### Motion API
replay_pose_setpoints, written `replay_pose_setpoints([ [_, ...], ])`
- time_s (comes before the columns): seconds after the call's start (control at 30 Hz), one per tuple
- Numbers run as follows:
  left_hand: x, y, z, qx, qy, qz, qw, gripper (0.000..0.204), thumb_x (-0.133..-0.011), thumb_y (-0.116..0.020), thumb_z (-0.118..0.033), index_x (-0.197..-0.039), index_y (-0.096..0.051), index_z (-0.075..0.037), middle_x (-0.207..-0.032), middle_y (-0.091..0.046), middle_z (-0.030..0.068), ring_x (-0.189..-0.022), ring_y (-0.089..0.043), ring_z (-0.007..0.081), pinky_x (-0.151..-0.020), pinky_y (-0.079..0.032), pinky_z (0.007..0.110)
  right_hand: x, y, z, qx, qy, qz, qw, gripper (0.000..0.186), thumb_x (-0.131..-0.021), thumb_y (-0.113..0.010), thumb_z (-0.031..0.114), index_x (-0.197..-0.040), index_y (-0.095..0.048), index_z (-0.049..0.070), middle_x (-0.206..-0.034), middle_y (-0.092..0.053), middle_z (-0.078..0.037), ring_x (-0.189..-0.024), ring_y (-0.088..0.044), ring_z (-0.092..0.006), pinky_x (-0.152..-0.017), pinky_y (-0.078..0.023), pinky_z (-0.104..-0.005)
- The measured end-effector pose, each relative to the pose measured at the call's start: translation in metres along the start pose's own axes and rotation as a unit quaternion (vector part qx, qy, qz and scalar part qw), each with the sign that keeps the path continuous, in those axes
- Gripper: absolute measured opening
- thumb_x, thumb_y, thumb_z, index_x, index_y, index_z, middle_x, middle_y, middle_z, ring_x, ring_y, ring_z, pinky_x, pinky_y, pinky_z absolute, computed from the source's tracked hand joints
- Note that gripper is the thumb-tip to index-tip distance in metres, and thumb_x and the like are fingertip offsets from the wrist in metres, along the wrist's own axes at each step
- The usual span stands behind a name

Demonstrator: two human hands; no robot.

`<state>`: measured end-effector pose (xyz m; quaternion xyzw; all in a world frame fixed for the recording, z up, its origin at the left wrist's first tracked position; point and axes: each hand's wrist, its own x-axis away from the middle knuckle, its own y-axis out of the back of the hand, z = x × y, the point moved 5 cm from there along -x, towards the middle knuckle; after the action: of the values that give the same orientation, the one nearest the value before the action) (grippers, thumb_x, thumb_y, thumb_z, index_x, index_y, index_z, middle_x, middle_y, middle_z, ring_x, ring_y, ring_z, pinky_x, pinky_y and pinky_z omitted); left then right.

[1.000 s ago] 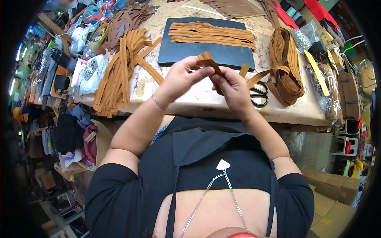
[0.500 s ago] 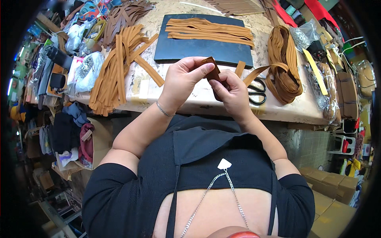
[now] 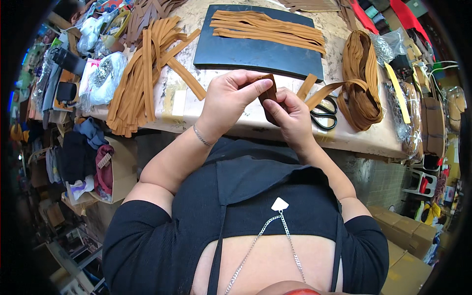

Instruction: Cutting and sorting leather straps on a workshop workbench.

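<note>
Above the table's front edge, both of my hands pinch a dark brown folded strip [image 3: 269, 93]. My left hand [image 3: 228, 98] grips its upper end between thumb and fingers. Lower down, my right hand [image 3: 291, 113] holds its right side, thumb on the front. The fingers hide part of the strip, so its material is hard to tell. Just beyond lies a blue-black board [image 3: 255, 56] bearing a row of tan fabric strips [image 3: 268, 30]. To the right of my right hand are black-handled scissors [image 3: 324, 115], partly beneath a tan band.
A loose heap of cut tan strips [image 3: 142, 78] hangs over the table edge at left. A thick coil of tan band [image 3: 361, 83] sits at right. Farther right are a yellow strip [image 3: 397, 93] and plastic-wrapped bundles [image 3: 410, 118]. Bagged goods [image 3: 108, 78] crowd the left side.
The view has shifted slightly, so the table things sit a little differently. Both hands keep their hold on the dark brown strip, which has tilted a little.
</note>
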<state>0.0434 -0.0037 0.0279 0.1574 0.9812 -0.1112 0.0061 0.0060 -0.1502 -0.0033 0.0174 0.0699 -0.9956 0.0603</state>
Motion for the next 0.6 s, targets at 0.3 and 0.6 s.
replay_pose_setpoints([
  [0.3, -0.003, 0.011, 0.011, 0.027, 0.003, -0.024, 0.999, 0.017, -0.089, -0.068, -0.008, -0.103, -0.071, 0.001, -0.092, -0.071, 0.0063, -0.083, -0.065, 0.0114, -0.077, -0.052, 0.024, -0.005, 0.005, -0.006, 0.047, 0.013, 0.008, 0.999, 0.017, -0.089, -0.068, 0.015, -0.083, -0.060, 0.001, -0.082, -0.055, -0.003, -0.073, -0.050, -0.0115, -0.066, -0.042, -0.0257],
  [0.6, -0.036, 0.142, 0.081, 0.234, 0.098, -0.211, 0.944, 0.014, -0.090, -0.069, -0.021, -0.097, -0.069, -0.009, -0.088, -0.068, -0.0018, -0.080, -0.059, 0.0103, -0.077, -0.049, 0.029, -0.014, 0.074, 0.017, 0.310, -0.147, 0.162, 0.925, 0.023, -0.087, -0.070, 0.021, -0.084, -0.064, 0.000, -0.071, -0.059, -0.006, -0.067, -0.053, -0.0133, -0.062, -0.044, -0.0305],
])
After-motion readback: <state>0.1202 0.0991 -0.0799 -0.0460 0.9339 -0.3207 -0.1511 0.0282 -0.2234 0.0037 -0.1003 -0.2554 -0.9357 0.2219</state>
